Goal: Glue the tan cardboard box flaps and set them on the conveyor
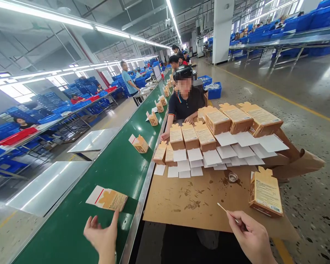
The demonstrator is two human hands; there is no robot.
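Note:
My left hand (103, 234) is over the green conveyor belt, its thumb and fingers apart. Just beyond it lies a small orange-brown carton (113, 198) with a white flap and a red strip; whether the thumb touches it I cannot tell. Between thumb and fingers, my right hand (249, 234) pinches a cotton swab (221, 207), its white tip pointing up and left over the brown cardboard sheet (165, 205). A single carton (266, 192) stands to the right of that hand. Farther back on the cardboard is a small clear dish (233, 177), with dark wet spots around it.
Stacked cartons (192, 137) with white flaps hanging out fill the back of the table. Across from me sits a co-worker (187, 99) beside the belt (118, 161), which carries more cartons (141, 144). A metal rail (144, 198) separates belt and table. Crumpled brown paper (299, 165) hangs at the right.

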